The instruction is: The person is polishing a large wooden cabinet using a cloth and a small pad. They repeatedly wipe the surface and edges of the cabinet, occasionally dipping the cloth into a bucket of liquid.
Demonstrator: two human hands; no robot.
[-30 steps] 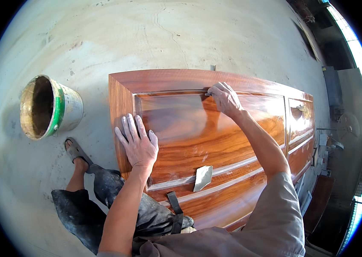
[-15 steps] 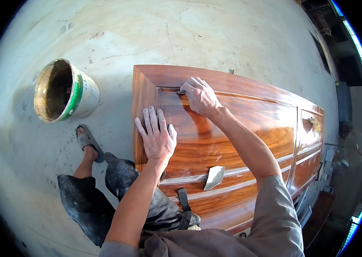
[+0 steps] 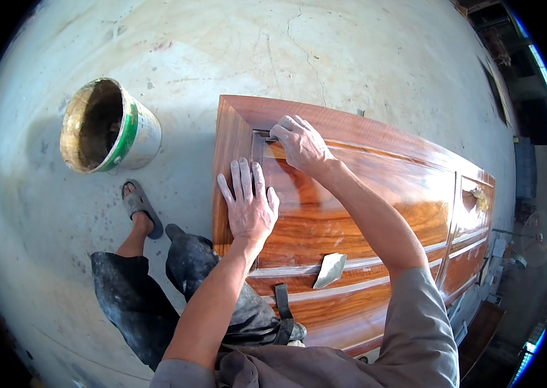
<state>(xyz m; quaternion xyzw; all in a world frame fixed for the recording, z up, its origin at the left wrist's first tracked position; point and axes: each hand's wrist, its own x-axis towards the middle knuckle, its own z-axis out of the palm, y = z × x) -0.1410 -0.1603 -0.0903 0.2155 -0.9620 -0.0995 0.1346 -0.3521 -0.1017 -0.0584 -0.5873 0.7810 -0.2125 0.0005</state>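
Up near the top corner of the door [image 3: 351,213], the right hand [image 3: 299,143] is curled, its fingertips [image 3: 278,131] pressed together against the groove where the raised frame meets the sunken panel; whether it pinches a small piece of something there cannot be told, since the fingers hide it. The left hand [image 3: 247,205] lies flat just below and to the left, fingers spread and palm down on the glossy reddish-brown wood, straddling the edge of the frame and the panel. The door lies flat on the pale concrete floor [image 3: 235,52], stretching away to the right, where a second small panel carries a metal fitting [image 3: 479,198]. Lower on the door, between the two forearms, a folded scrap of grey paper [image 3: 330,269] rests loose on a light-coloured moulding strip. To the left of the door, well apart from the hands, a white bucket with a green band [image 3: 108,126] lies tipped toward the camera. The person's foot in a sandal [image 3: 139,205] stands on the floor between bucket and door, with dark stained trousers [image 3: 157,291] below.
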